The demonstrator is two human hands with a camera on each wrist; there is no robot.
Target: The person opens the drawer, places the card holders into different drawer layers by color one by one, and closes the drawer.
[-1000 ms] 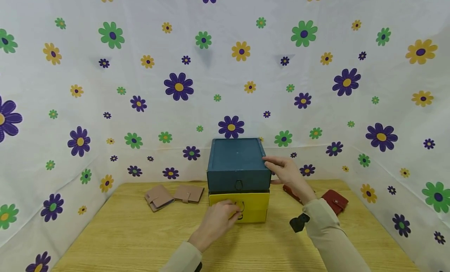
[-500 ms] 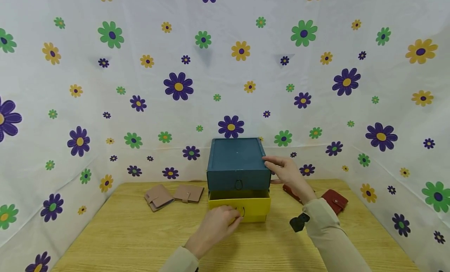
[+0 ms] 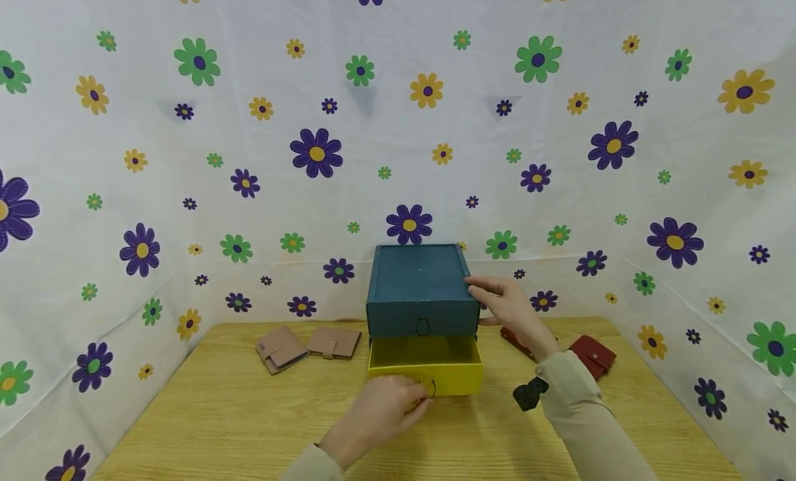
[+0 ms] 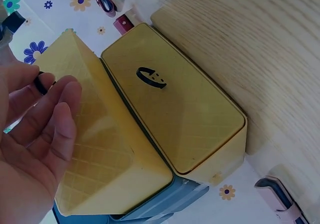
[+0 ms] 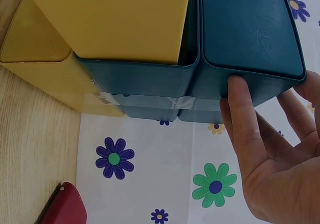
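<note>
A small stacked drawer unit stands on the table, its blue-green top drawer box closed. Below it, a yellow drawer is pulled well out, and the part of its inside that shows looks bare. My left hand pinches this drawer's dark loop handle between thumb and fingers. Under the pulled-out drawer, the left wrist view shows a closed yellow bottom drawer with its own black loop. My right hand rests on the right side of the blue-green box, fingers fairly straight and touching its edge.
Two pinkish wallets lie on the table left of the unit. To the right are a red wallet with a snap and another red item, partly hidden by my right arm. A flowered cloth hangs behind and at both sides.
The yellow middle drawer has slid out towards me from nearly closed, my left hand moving back with its handle. My right hand has stayed on the blue-green box.
</note>
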